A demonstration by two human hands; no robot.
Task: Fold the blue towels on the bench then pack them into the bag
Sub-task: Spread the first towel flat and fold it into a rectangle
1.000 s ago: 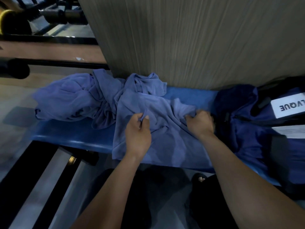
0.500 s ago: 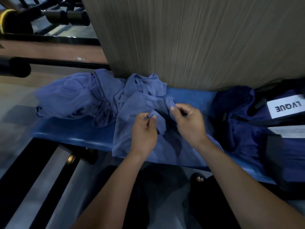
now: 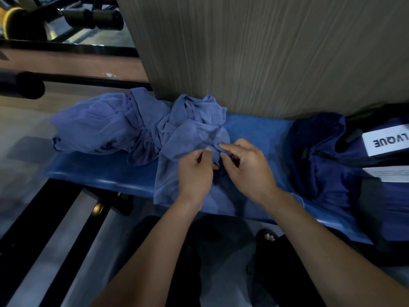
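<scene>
Left hand: fingers curled — towel edge pinched.
Right hand: same fold pinched.
Bag: set on bench.

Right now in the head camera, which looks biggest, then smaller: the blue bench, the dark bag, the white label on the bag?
1. Blue bench, stretching across most of the picture.
2. Dark bag, partly cut off at the right edge.
3. White label, clearly the smallest.

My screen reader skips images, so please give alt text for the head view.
Both hands, left and right, pinch a blue towel on a blue bench. More crumpled towels lie left; a dark bag sits right.
</scene>
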